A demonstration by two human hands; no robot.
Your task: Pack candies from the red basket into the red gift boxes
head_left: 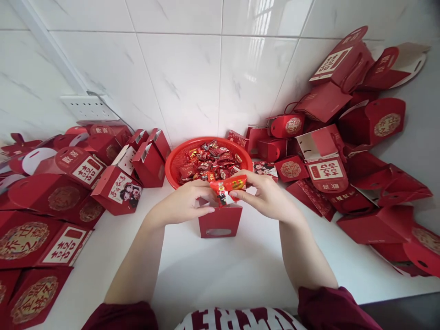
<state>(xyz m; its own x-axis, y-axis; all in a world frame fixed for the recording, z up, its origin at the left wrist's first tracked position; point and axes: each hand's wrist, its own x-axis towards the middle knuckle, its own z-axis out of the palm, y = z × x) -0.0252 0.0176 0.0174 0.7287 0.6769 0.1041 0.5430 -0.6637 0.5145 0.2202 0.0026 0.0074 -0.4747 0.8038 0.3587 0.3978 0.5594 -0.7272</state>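
A small red gift box (220, 222) with an oval window in its front stands upright on the white table, its top open. My left hand (187, 201) is closed on the box's left upper edge, thumb in front and fingers partly hidden behind. Above the opening, my right hand (268, 195) pinches a shiny red candy packet (227, 185) with gold lettering and a white patch. Directly behind is a red plastic basket (172, 161) with many red-wrapped candies (215, 160), its front rim partly covered by my hands.
Red gift boxes (62, 197) are packed along the left side, with several slim boxes (151, 162) near the basket. A loose heap of red boxes (326, 172) rises on the right. Behind are a tiled wall (178, 78) and a socket strip (89, 108) with a cable.
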